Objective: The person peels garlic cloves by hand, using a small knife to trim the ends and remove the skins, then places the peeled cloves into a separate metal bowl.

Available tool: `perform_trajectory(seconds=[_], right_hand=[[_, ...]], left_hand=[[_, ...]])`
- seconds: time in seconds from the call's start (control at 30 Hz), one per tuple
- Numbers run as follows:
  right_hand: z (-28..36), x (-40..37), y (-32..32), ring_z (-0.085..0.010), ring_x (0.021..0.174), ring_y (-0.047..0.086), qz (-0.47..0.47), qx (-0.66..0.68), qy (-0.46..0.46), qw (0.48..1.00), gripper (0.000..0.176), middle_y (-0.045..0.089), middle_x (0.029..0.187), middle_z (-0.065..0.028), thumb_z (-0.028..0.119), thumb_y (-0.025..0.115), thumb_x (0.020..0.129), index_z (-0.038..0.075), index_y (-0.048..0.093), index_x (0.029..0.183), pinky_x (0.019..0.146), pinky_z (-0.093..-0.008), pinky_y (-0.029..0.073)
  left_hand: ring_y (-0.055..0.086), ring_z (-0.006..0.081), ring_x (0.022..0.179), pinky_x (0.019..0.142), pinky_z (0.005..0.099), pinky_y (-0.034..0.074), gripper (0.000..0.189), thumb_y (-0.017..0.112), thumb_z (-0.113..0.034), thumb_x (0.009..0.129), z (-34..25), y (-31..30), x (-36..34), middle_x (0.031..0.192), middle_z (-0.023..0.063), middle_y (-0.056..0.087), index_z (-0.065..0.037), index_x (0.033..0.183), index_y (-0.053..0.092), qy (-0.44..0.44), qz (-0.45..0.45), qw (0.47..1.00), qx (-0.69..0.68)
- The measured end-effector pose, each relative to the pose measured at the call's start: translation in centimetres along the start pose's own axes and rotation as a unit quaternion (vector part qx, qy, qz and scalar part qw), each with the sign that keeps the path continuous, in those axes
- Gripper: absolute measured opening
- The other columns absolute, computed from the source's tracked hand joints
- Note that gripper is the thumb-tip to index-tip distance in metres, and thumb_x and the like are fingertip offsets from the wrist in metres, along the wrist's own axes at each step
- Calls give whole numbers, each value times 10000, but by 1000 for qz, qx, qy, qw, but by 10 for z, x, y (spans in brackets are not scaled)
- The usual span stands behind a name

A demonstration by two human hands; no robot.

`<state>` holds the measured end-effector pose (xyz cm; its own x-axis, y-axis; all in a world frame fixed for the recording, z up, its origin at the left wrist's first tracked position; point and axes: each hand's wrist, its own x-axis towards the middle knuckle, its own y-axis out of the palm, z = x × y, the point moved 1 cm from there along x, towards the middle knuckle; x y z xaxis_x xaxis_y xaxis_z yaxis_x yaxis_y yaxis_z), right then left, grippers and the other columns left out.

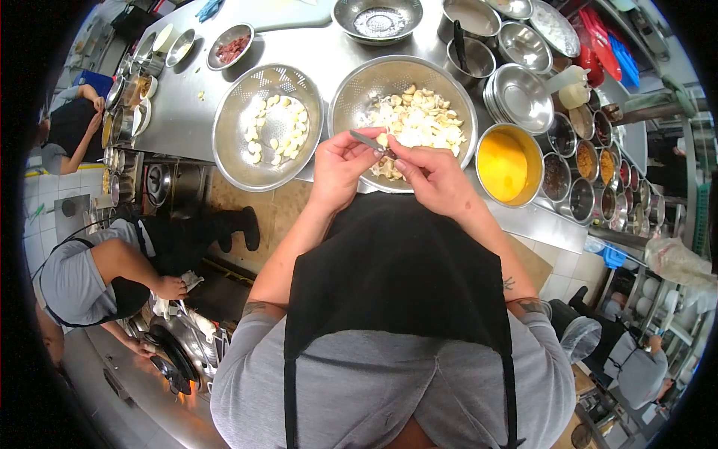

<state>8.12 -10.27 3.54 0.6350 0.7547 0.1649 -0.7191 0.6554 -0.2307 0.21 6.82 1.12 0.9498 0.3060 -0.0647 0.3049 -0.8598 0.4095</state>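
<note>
Over the front rim of a perforated colander [345, 86], my two hands meet fingertip to fingertip. My left hand [336, 166] is closed, pinching a pale garlic clove [382, 139]. Also closed, my right hand [435, 173] appears to grip a small knife [365, 139]; its grey blade points left across my left fingers, and its handle is mostly hidden. Loose garlic cloves [430, 120] and papery skins fill part of the colander below. To the left, a second colander [228, 142] holds scattered peeled cloves [262, 127].
A pot of yellow liquid [502, 166] stands at the right. Stacked metal bowls [522, 97] and several containers lie beyond it. A bowl of red pieces [230, 46] is at the back left. A person [97, 277] works at a flaming stove on the left; others stand farther off.
</note>
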Motion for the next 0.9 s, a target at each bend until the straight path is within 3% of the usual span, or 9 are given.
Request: perform_trajectory(seconds=[0.13, 0.33, 0.43, 0.53, 0.57, 0.67, 0.77, 0.87, 0.9], right_hand=[[2, 4, 3, -275, 769, 683, -30, -36, -61, 997, 327, 679, 923, -207, 41, 599, 893, 31, 613, 1219, 691, -305, 513], [-2, 6, -2, -298, 762, 671, -37, -88, -62, 994, 295, 671, 878, -197, 24, 579, 890, 32, 633, 1179, 695, -313, 508], [-10, 8, 2, -227, 746, 666, -49, -28, -35, 998, 303, 684, 878, -177, 31, 570, 904, 39, 628, 1201, 688, -297, 498], [-10, 8, 4, -148, 735, 644, -49, 34, 45, 997, 308, 698, 880, -151, 46, 564, 921, 41, 618, 1224, 676, -278, 486], [-10, 9, 3, -89, 704, 586, -40, 34, 42, 998, 315, 687, 826, -101, 63, 556, 938, 41, 605, 1248, 652, -257, 470], [-4, 11, 2, -83, 653, 541, -31, 39, 81, 995, 318, 630, 744, -64, 70, 545, 945, 39, 600, 1257, 631, -243, 457], [-6, 11, 2, -77, 624, 504, -54, 58, 77, 994, 326, 576, 696, -37, 75, 535, 952, 42, 592, 1271, 615, -234, 444], [-2, 11, 2, -73, 624, 496, -47, 38, 63, 996, 331, 570, 689, -32, 77, 531, 954, 36, 586, 1278, 612, -234, 442], [1, 11, 0, -104, 662, 568, -15, 29, 68, 997, 365, 639, 767, -85, 77, 534, 949, 31, 552, 1310, 643, -256, 472]], left_hand=[[633, 198, 1040, 927, 325, 521, 281, 594, 88, 867, -3, 2, 0, 1132, 166, 641, 54, 1145, 587, -26, -19, 998, -54], [627, 175, 1040, 925, 304, 517, 252, 589, 72, 879, -4, 8, 0, 1123, 132, 643, 30, 1128, 593, -59, -17, 991, -117], [619, 191, 1069, 939, 321, 526, 264, 553, 46, 910, -9, 14, 2, 1182, 123, 617, 17, 1172, 566, -80, -25, 984, -156], [588, 254, 1157, 985, 348, 506, 276, 522, 7, 928, -6, 6, 8, 1266, 217, 569, 30, 1202, 547, -117, 8, 971, -207], [597, 253, 1143, 975, 343, 513, 265, 506, -19, 943, -5, 6, 9, 1282, 226, 558, 27, 1201, 549, -120, 21, 970, -212], [620, 228, 1079, 947, 337, 532, 256, 524, -20, 944, -6, 7, 9, 1171, 152, 611, 33, 1193, 547, -136, 25, 959, -249], [623, 233, 1072, 944, 336, 534, 261, 541, -25, 939, -1, 5, 8, 1151, 140, 612, 21, 1196, 551, -121, 21, 967, -225], [623, 221, 1065, 943, 334, 531, 237, 547, -28, 939, -3, 9, 7, 1129, 124, 614, 4, 1174, 560, -113, 10, 968, -224], [622, 217, 1065, 942, 332, 530, 227, 547, -31, 941, -4, 10, 7, 1127, 121, 615, 0, 1165, 563, -111, 3, 968, -226]])
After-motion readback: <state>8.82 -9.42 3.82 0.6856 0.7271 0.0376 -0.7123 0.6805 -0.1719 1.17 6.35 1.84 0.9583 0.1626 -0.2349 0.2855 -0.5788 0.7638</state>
